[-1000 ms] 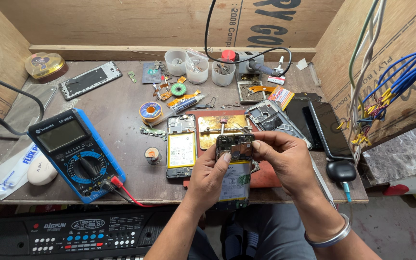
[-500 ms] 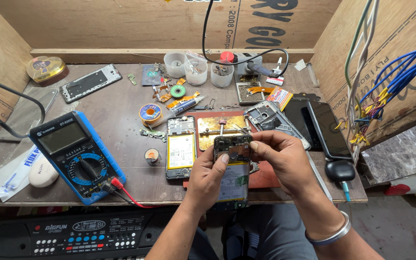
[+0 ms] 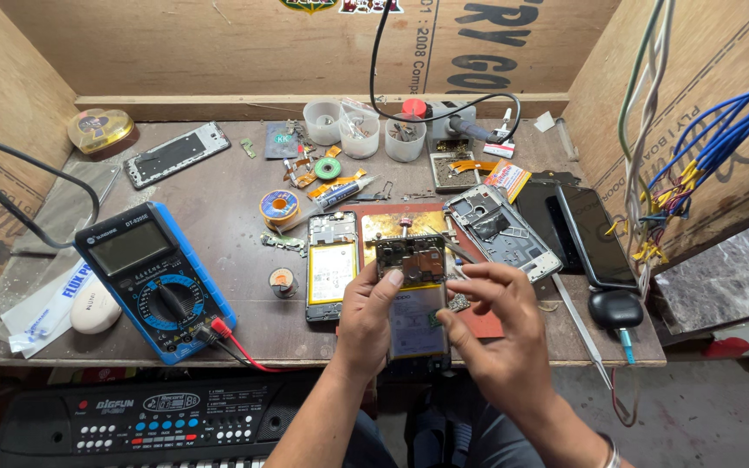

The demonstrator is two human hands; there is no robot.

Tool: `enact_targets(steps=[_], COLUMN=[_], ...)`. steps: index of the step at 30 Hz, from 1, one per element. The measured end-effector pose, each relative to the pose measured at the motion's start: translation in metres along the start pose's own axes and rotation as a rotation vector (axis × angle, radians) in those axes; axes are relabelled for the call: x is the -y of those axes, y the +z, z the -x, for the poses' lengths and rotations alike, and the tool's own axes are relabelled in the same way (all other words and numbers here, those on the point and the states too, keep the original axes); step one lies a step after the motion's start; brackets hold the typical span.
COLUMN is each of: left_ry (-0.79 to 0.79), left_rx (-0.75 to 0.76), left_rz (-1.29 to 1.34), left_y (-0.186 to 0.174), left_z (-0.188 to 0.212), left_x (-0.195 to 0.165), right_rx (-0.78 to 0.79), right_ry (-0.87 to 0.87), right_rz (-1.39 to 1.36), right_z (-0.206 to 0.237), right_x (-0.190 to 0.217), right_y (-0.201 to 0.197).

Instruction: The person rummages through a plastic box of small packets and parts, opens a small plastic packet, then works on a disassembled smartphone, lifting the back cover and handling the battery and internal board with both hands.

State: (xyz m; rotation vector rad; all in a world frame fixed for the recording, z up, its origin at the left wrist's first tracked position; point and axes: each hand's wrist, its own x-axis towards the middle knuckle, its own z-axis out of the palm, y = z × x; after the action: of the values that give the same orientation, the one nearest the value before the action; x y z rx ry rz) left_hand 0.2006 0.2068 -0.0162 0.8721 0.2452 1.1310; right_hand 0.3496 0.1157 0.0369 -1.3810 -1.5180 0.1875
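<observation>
A person's left hand (image 3: 366, 316) grips an opened phone (image 3: 413, 299) by its side, holding it above the near edge of the tabletop (image 3: 218, 186). The right hand (image 3: 496, 325) pinches a small metal part (image 3: 458, 303) just beside the phone's right edge. A second opened phone (image 3: 331, 264) lies left of it, a blue multimeter (image 3: 153, 277) farther left, tweezers (image 3: 578, 325) to the right.
</observation>
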Motion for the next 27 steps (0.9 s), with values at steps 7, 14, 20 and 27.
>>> enact_targets(steps=[7,14,20,27], left_ry=[0.132,0.067,0.012,0.064], left_rx=[-0.303,-0.485,-0.406,-0.294], left_rz=[0.068,0.121,0.366,0.306], left_y=[0.029,0.051,0.062,0.055], left_z=[0.006,0.018,0.030,0.030], left_x=[-0.003,-0.019,-0.027,-0.037], right_rx=[0.242,0.391,0.474,0.522], right_ry=[0.051,0.092,0.392,0.402], right_rz=[-0.025,-0.139,-0.633,-0.967], right_z=[0.015,0.018,0.024,0.026], right_x=[0.019,0.016,0.005,-0.018], right_y=[-0.001,-0.003,0.002,-0.007])
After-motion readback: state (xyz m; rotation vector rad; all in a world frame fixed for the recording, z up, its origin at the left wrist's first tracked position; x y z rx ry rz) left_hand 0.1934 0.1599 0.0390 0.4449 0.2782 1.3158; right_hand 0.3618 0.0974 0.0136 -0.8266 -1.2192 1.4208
